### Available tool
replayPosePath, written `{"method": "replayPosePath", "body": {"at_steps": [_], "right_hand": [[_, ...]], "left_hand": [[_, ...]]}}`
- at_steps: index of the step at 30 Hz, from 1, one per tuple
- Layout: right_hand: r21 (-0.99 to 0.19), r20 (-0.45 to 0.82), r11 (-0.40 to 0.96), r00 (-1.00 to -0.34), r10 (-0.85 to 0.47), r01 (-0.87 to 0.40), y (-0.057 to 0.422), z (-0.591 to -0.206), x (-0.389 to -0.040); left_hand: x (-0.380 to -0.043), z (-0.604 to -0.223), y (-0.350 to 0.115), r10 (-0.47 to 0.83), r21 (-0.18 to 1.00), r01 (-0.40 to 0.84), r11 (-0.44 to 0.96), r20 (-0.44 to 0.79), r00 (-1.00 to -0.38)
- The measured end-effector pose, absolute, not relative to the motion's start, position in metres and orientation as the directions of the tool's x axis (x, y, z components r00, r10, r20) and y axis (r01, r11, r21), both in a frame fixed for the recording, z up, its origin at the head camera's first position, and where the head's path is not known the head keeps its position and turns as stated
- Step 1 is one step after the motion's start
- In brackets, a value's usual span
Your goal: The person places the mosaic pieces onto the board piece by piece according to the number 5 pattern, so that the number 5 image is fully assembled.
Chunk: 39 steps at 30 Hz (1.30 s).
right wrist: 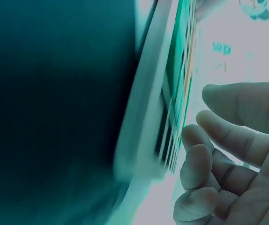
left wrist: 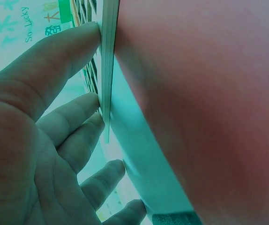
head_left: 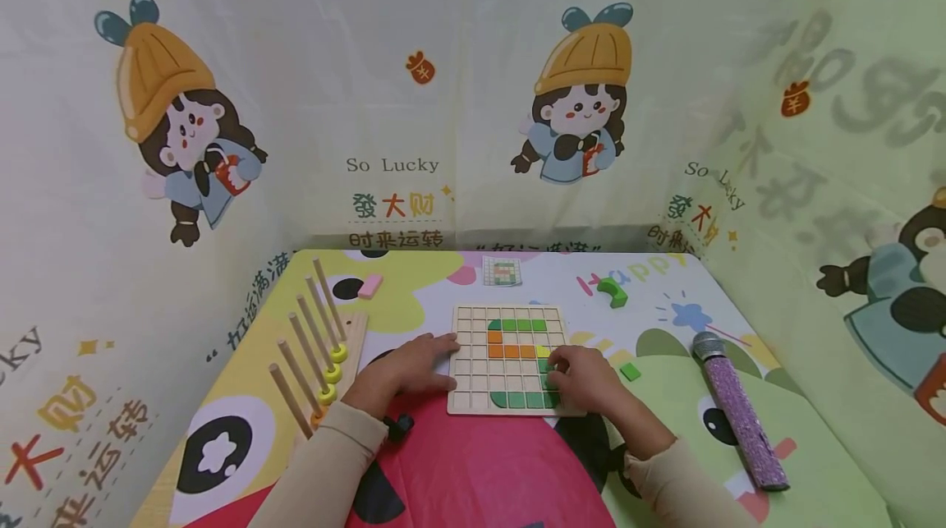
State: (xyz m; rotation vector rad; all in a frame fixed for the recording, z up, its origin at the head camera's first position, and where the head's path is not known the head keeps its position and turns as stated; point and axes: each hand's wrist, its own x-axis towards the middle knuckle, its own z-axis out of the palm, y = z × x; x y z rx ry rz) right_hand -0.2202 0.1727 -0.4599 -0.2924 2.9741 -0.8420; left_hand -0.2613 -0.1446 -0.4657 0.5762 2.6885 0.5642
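Observation:
A wooden grid board [head_left: 466, 376] lies on the table between both hands. Green tiles [head_left: 525, 325], orange tiles [head_left: 510, 351], a yellow tile [head_left: 543, 351] and dark green tiles [head_left: 525, 400] sit in its cells. At the board's left edge is my left hand [head_left: 414, 364], fingers spread; in the left wrist view its thumb and fingertips meet the board's edge [left wrist: 108, 51]. Over the right-hand cells hovers my right hand [head_left: 587, 376], partly covering tiles there. The right wrist view shows a gap between thumb [right wrist: 247, 103] and index finger, with nothing visible in it.
Left stands a wooden peg rack [head_left: 356, 331] with yellow rings. A pink block [head_left: 370, 286], a patterned card [head_left: 502, 271] and a green arch block [head_left: 613, 292] lie farther back. Rightward are a loose green tile [head_left: 630, 371] and a purple glittery microphone [head_left: 742, 417].

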Motion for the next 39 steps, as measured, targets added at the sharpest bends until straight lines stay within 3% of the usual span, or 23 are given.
{"method": "replayPosePath", "body": {"at_steps": [9, 23, 35, 39], "right_hand": [[-0.484, -0.019, 0.872, -0.995, -0.099, -0.078, 0.217, -0.464, -0.224], [-0.415, -0.019, 0.909, -0.999, -0.046, -0.034, 0.277, -0.465, -0.226], [-0.384, -0.063, 0.923, -0.998, -0.008, 0.017, 0.287, -0.466, -0.225], [-0.392, -0.025, 0.92, -0.999, -0.033, -0.021, 0.284, -0.464, -0.225]], "left_hand": [[-0.261, -0.465, -0.146, 0.454, 0.451, 0.318, 0.834, -0.232, -0.861], [-0.262, -0.464, -0.145, 0.458, 0.442, 0.327, 0.835, -0.229, -0.859], [-0.258, -0.46, -0.145, 0.443, 0.458, 0.301, 0.837, -0.243, -0.863], [-0.258, -0.46, -0.144, 0.441, 0.463, 0.298, 0.835, -0.239, -0.865]]}}
